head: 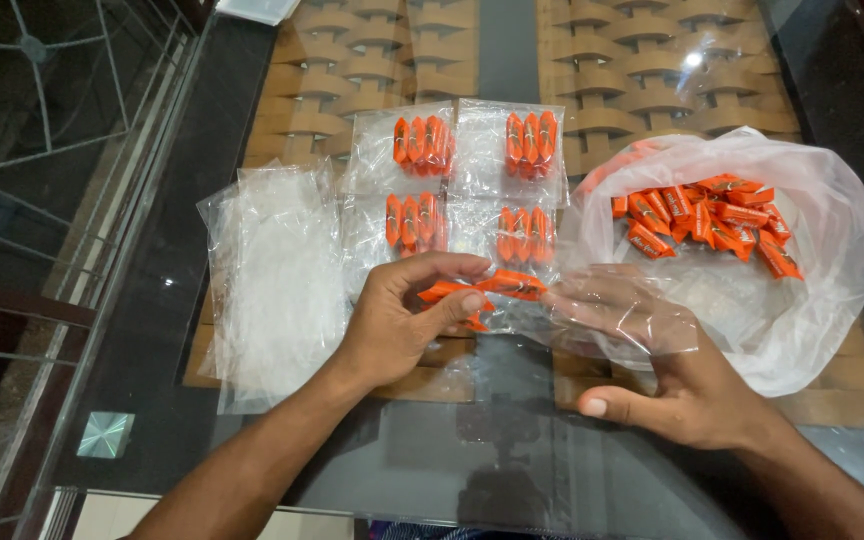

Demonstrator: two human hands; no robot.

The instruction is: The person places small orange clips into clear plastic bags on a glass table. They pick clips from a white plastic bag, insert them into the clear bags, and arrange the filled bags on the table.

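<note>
Left hand (392, 325) pinching a few orange foil-wrapped candies (482, 288) between thumb and fingertips, grip closed tight on them, just left of the small clear plastic pouch (612, 315). Right hand (677, 385) under and inside that pouch, fingers spread flat beneath the film, thumb stretched out to the left; grip loose and mostly open, keeping the pouch mouth toward the candies. Candies at the pouch's left edge, touching it; whether already inside, cannot tell.

Just beyond the pouch, four filled clear pouches (457, 190) lying flat in a two-by-two block, each with a short row of orange candies. Up and right of the pouch, a large crumpled white plastic bag (812, 310), open, with a loose heap of orange wrapped candies (707, 220) inside. Well left of the pouch, a stack of empty clear plastic pouches (272, 280). All resting on a glass-topped desk (452, 460) over brown woven slats.
</note>
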